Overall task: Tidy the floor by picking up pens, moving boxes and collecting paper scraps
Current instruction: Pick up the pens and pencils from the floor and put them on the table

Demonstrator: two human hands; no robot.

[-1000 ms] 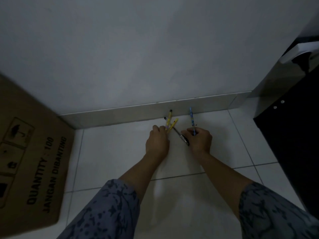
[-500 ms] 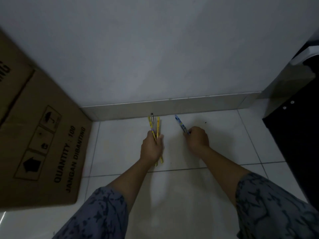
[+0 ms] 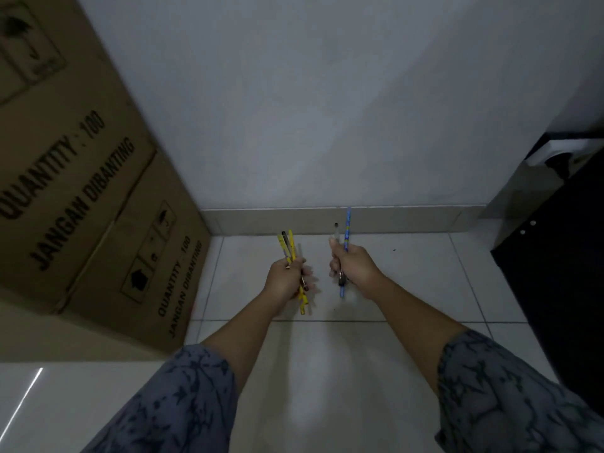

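Observation:
My left hand (image 3: 283,282) is closed around a bunch of yellow and dark pens (image 3: 289,246), held upright above the white tiled floor (image 3: 327,371). My right hand (image 3: 354,268) grips a blue pen (image 3: 347,228) together with a clear pen (image 3: 336,233), also pointing up toward the wall. Both hands are lifted off the floor, close together, in front of the skirting. Two stacked cardboard boxes (image 3: 81,178) printed "QUANTITY : 100" stand at the left against the wall.
A grey wall (image 3: 327,109) with a tiled skirting (image 3: 392,220) runs across the back. A black cabinet (image 3: 562,273) stands at the right edge. A small dark speck (image 3: 394,250) lies on the tile near the skirting.
Both hands have lifted off the floor with pens in them. The right hand now also holds a clear pen beside the blue one. The view has shifted, so the boxes loom larger at left.

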